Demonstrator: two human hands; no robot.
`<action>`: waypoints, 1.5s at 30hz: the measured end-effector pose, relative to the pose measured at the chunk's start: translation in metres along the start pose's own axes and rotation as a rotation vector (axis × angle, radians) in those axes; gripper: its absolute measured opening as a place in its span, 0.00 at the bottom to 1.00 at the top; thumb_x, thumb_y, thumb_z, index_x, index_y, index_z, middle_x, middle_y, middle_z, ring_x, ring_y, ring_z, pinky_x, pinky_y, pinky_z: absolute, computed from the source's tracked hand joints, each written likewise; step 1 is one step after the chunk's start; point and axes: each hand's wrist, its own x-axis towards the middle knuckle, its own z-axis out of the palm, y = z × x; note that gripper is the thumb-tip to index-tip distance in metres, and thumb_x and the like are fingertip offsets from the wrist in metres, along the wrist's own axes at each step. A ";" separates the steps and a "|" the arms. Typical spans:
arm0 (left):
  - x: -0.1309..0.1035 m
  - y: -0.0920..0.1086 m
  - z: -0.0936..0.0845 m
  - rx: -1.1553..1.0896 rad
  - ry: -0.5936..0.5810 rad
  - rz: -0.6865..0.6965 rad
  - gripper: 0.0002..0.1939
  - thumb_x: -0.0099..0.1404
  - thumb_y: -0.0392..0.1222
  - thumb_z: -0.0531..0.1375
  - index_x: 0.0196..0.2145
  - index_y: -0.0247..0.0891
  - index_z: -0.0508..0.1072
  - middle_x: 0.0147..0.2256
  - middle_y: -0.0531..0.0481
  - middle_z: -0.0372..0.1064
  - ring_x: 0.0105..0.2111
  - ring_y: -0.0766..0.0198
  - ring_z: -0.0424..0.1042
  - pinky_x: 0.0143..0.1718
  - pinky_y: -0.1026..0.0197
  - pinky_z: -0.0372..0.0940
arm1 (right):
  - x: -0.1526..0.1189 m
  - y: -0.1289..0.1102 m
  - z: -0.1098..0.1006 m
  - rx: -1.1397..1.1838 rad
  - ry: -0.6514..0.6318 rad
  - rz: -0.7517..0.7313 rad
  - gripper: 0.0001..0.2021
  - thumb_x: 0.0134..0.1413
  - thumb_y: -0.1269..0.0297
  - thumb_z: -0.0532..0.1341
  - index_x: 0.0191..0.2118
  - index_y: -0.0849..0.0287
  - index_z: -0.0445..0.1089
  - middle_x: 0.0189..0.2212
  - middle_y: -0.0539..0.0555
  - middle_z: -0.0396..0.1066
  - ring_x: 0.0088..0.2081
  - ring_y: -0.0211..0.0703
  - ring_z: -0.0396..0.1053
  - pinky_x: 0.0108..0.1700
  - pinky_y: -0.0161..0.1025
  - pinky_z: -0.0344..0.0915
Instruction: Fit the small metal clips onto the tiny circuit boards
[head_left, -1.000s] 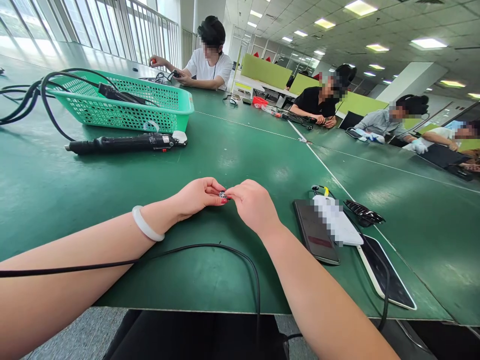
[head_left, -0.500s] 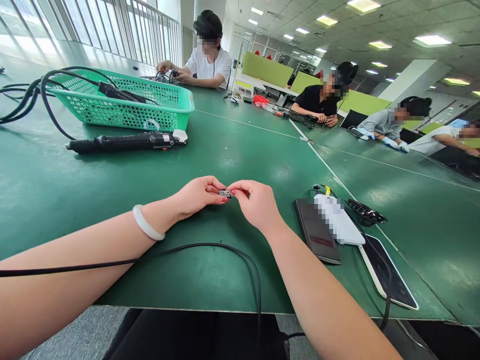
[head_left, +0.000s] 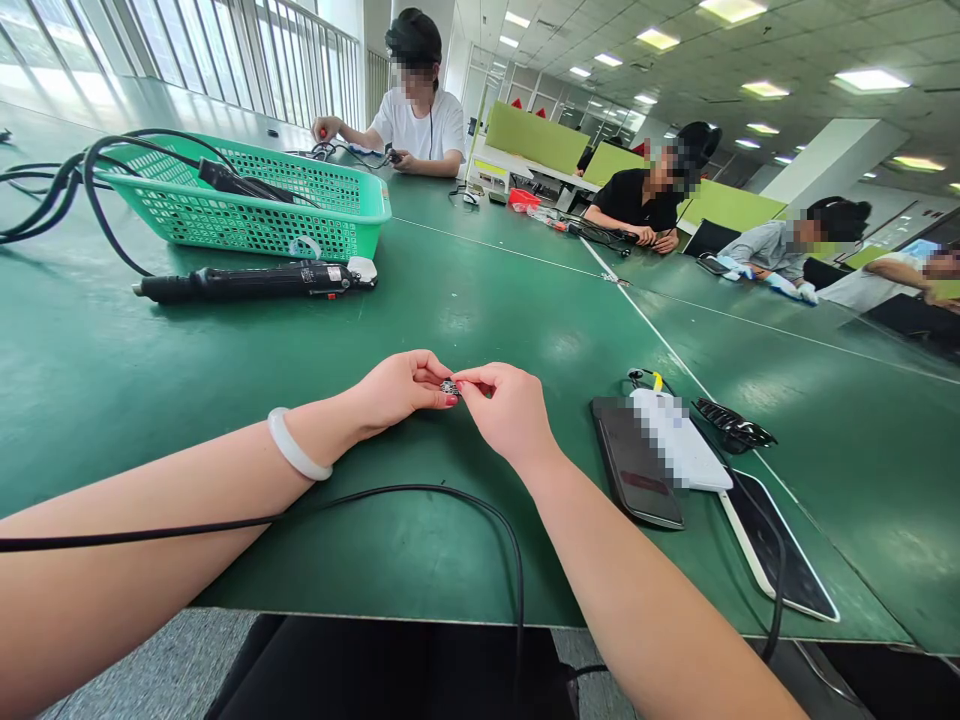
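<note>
Between my two hands, over the green table (head_left: 465,290), is a small dark and silvery part (head_left: 449,387), too small to make out in detail. My left hand (head_left: 397,394) pinches it from the left between thumb and fingers. From the right, my right hand (head_left: 514,408) has its thumb and forefinger closed at the part's right side; whether something tiny is between those fingertips is hidden. A white bracelet (head_left: 294,446) circles my left wrist. A black cable (head_left: 420,489) crosses my left forearm and runs below both hands.
A green basket (head_left: 262,215) with cables and a black electric screwdriver (head_left: 255,282) lie at the upper left. On the right are a dark phone (head_left: 641,470), a white device (head_left: 679,440) and a white-edged tablet (head_left: 780,545). Several people sit around the table.
My right fingertips have shifted very slightly left against the small part. The person in white across the table has moved their hands apart.
</note>
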 end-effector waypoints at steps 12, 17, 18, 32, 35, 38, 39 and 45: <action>0.002 -0.002 -0.002 -0.047 -0.001 0.003 0.12 0.49 0.26 0.65 0.30 0.33 0.67 0.30 0.49 0.76 0.33 0.68 0.75 0.46 0.56 0.65 | 0.006 0.013 -0.011 0.044 -0.020 -0.001 0.08 0.51 0.67 0.60 0.35 0.55 0.77 0.32 0.51 0.75 0.28 0.36 0.66 0.33 0.37 0.65; 0.001 -0.001 -0.002 -0.040 0.005 -0.005 0.12 0.50 0.26 0.65 0.30 0.33 0.67 0.30 0.49 0.76 0.32 0.68 0.74 0.46 0.57 0.65 | 0.006 0.015 -0.011 0.063 -0.061 -0.008 0.06 0.49 0.67 0.61 0.30 0.55 0.77 0.29 0.50 0.74 0.28 0.36 0.65 0.31 0.36 0.63; 0.001 -0.001 -0.002 -0.036 0.007 -0.008 0.11 0.50 0.26 0.65 0.29 0.33 0.67 0.30 0.49 0.76 0.32 0.68 0.74 0.46 0.57 0.65 | 0.006 0.015 -0.010 0.071 -0.063 -0.012 0.06 0.50 0.67 0.61 0.29 0.55 0.77 0.29 0.50 0.74 0.28 0.36 0.66 0.31 0.36 0.63; 0.001 -0.001 0.000 -0.059 0.002 0.018 0.11 0.51 0.27 0.65 0.32 0.32 0.68 0.31 0.48 0.76 0.33 0.67 0.75 0.47 0.56 0.66 | 0.007 0.019 -0.012 -0.033 -0.131 -0.014 0.14 0.44 0.63 0.65 0.41 0.53 0.75 0.37 0.50 0.74 0.32 0.39 0.64 0.36 0.39 0.63; 0.001 0.000 0.000 -0.050 0.019 0.019 0.12 0.50 0.27 0.66 0.32 0.32 0.69 0.31 0.48 0.76 0.33 0.68 0.74 0.48 0.56 0.65 | 0.007 0.019 -0.008 -0.068 -0.144 -0.015 0.10 0.46 0.62 0.63 0.37 0.53 0.75 0.34 0.50 0.75 0.32 0.39 0.64 0.36 0.39 0.62; 0.002 -0.001 -0.002 -0.047 0.018 0.009 0.17 0.49 0.29 0.67 0.38 0.32 0.71 0.33 0.47 0.76 0.34 0.67 0.74 0.49 0.55 0.64 | 0.008 0.019 -0.006 -0.069 -0.122 -0.022 0.08 0.47 0.62 0.62 0.35 0.53 0.76 0.32 0.50 0.74 0.31 0.39 0.63 0.35 0.38 0.61; 0.002 -0.001 -0.002 -0.044 0.008 0.005 0.22 0.49 0.30 0.67 0.43 0.33 0.70 0.35 0.47 0.76 0.35 0.66 0.74 0.49 0.54 0.64 | 0.008 0.020 -0.006 -0.065 -0.112 -0.018 0.08 0.47 0.62 0.62 0.35 0.53 0.76 0.32 0.50 0.74 0.30 0.39 0.63 0.35 0.38 0.61; 0.000 -0.002 -0.004 -0.014 -0.008 -0.023 0.41 0.51 0.32 0.67 0.60 0.38 0.57 0.48 0.40 0.72 0.40 0.61 0.74 0.50 0.52 0.65 | 0.013 0.033 -0.009 -0.060 -0.052 0.066 0.10 0.47 0.62 0.61 0.37 0.54 0.76 0.31 0.50 0.73 0.26 0.36 0.59 0.31 0.37 0.59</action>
